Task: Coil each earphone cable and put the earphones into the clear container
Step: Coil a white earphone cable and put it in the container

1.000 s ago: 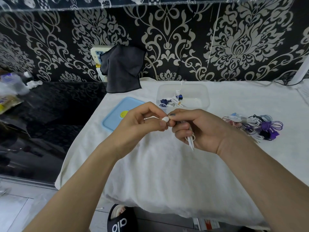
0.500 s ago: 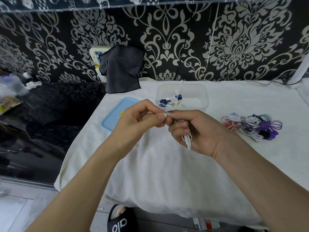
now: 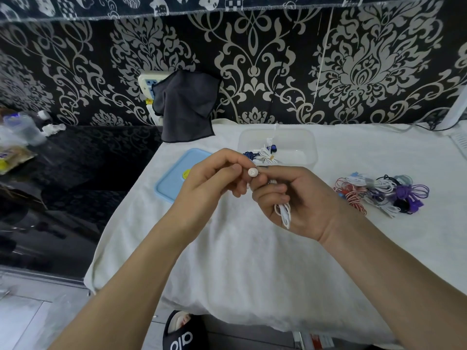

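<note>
Pinching white earbud [image 3: 253,172] with left hand [image 3: 214,178] fingers, right hand [image 3: 298,198] fingers apparently curled round coiled white cable [image 3: 285,210]

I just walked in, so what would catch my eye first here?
Two hands meet mid-frame over the white cloth: the left hand pinches a white earbud, and the right hand grips its coiled white cable. Behind them stands a clear container with earphones inside, and to the right lies a colourful pile of tangled earphones.
</note>
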